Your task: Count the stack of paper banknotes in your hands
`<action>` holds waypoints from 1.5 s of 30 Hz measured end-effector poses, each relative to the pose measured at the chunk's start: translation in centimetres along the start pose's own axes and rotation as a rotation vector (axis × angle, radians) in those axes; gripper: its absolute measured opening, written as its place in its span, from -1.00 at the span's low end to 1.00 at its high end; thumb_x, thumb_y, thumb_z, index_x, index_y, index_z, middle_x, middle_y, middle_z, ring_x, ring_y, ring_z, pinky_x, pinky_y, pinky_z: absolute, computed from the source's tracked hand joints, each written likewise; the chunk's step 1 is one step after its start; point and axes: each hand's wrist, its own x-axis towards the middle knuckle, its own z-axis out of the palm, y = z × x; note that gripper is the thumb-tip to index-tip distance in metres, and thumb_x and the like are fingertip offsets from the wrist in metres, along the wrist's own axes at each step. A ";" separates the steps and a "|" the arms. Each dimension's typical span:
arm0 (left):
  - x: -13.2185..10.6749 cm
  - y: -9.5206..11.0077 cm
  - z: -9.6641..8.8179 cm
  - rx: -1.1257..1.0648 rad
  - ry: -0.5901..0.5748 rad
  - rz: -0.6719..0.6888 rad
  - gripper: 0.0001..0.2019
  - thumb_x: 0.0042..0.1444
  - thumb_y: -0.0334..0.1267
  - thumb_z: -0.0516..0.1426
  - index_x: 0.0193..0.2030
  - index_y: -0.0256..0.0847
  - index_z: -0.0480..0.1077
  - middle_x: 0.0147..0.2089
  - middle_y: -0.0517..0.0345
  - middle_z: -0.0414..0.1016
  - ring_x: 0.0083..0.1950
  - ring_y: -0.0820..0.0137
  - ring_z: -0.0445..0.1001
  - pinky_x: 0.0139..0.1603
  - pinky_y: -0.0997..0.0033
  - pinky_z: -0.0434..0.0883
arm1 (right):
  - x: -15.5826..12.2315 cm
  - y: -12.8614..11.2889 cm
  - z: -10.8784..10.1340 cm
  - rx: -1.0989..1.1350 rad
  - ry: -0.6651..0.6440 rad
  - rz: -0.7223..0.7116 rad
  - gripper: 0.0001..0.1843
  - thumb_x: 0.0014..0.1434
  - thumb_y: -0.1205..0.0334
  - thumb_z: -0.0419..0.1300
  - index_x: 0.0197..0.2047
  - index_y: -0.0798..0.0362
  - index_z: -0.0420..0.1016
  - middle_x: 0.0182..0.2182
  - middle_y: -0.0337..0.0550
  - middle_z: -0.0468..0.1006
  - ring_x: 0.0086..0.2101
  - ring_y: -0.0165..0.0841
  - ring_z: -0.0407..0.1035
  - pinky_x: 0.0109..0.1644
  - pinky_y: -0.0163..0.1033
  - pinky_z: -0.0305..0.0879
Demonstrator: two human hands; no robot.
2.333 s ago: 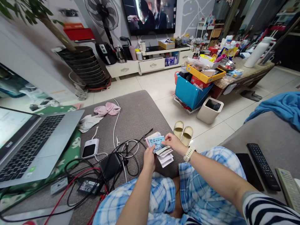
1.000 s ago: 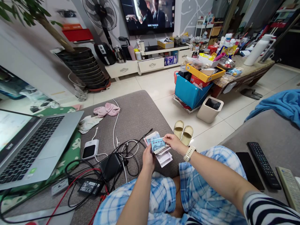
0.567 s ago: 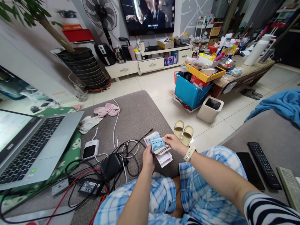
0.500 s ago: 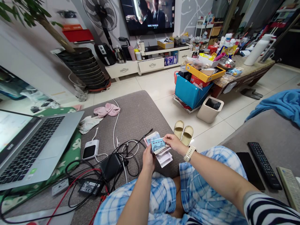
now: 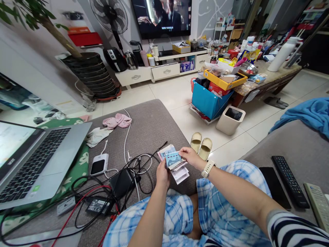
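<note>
Several banknotes [image 5: 173, 159] are fanned out between my two hands, over the edge of the grey sofa seat [image 5: 154, 120]. A blue note lies on top, with pinkish and paler ones showing behind and below it. My left hand [image 5: 162, 175] is closed around the lower left side of the bundle. At the blue note's upper right corner, my right hand [image 5: 189, 156] pinches with thumb and fingers. White slips of paper [image 5: 180, 175] stick out below the notes; their print is too small to read. A pale watch [image 5: 207, 168] circles my right wrist.
Tangled black cables and a power adapter [image 5: 99, 206] lie left of my hands, beside a white device [image 5: 99, 164] and a laptop [image 5: 43, 157]. Slippers [image 5: 205, 148] and a bin [image 5: 230, 120] stand on the floor ahead. Remotes [image 5: 290, 181] rest at my right.
</note>
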 end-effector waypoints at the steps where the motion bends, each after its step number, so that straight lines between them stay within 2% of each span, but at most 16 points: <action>1: 0.0 0.0 0.0 -0.001 -0.002 0.002 -0.80 0.05 -0.24 0.18 -0.23 -0.32 0.50 -0.30 0.04 0.61 -0.29 0.32 0.57 -0.09 0.26 0.46 | 0.0 -0.1 0.0 0.001 0.000 0.002 -0.70 0.03 0.03 0.23 -0.52 0.07 0.32 -0.61 -0.36 0.29 -0.58 -0.49 0.10 -0.49 -0.35 0.02; 24: 0.1 -0.1 -0.1 -0.018 -0.009 -0.005 -0.79 0.05 -0.24 0.18 -0.22 -0.32 0.48 -0.30 0.04 0.60 -0.29 0.31 0.57 -0.09 0.25 0.45 | -0.1 -0.3 0.1 0.036 -0.014 0.022 -0.66 0.01 -0.01 0.26 -0.51 0.07 0.32 -0.62 -0.36 0.30 -0.61 -0.51 0.10 -0.53 -0.36 0.00; 30: 0.1 -0.1 -0.1 -0.033 -0.063 -0.039 -0.72 -0.02 -0.18 0.23 -0.21 -0.34 0.48 -0.31 0.01 0.60 -0.23 0.24 0.58 -0.08 0.20 0.44 | -0.5 -1.1 0.2 0.043 -0.056 0.039 -0.56 0.18 -0.12 0.06 -0.48 0.09 0.37 -0.65 -0.24 0.41 -0.66 -0.49 0.11 -0.57 -0.33 -0.04; 33: 0.0 0.0 0.0 -0.027 -0.062 -0.029 -0.69 -0.06 -0.17 0.25 -0.21 -0.33 0.47 -0.29 0.01 0.60 -0.23 0.24 0.57 -0.08 0.20 0.43 | -0.4 -0.8 0.1 0.025 -0.043 0.031 -0.64 0.09 -0.05 0.19 -0.50 0.08 0.34 -0.65 -0.26 0.42 -0.64 -0.49 0.13 -0.54 -0.33 -0.02; 37: -0.6 0.3 0.3 -0.006 -0.067 -0.003 -0.69 -0.11 -0.23 0.28 -0.20 -0.31 0.48 -0.27 0.04 0.60 -0.27 0.27 0.57 -0.11 0.24 0.44 | 0.1 0.3 -0.2 -0.030 0.059 0.008 -0.66 -0.12 0.07 0.36 -0.46 0.06 0.31 -0.64 -0.38 0.33 -0.60 -0.49 0.14 -0.50 -0.34 0.02; 41: -1.0 0.5 0.4 0.013 -0.107 0.007 -0.68 -0.17 -0.27 0.30 -0.21 -0.31 0.48 -0.29 0.05 0.61 -0.27 0.27 0.57 -0.13 0.25 0.43 | 0.5 1.1 -0.5 -0.087 0.095 0.000 -0.64 -0.16 0.11 0.38 -0.38 0.04 0.32 -0.60 -0.41 0.30 -0.56 -0.46 0.17 -0.46 -0.34 0.07; 45: -1.0 0.4 0.4 0.010 -0.127 0.005 -0.65 -0.19 -0.28 0.32 -0.20 -0.33 0.48 -0.32 0.05 0.60 -0.29 0.27 0.57 -0.11 0.24 0.43 | 0.6 1.2 -0.5 -0.127 0.060 -0.036 -0.71 -0.08 0.11 0.32 -0.50 0.06 0.29 -0.59 -0.35 0.31 -0.53 -0.46 0.16 -0.45 -0.33 0.06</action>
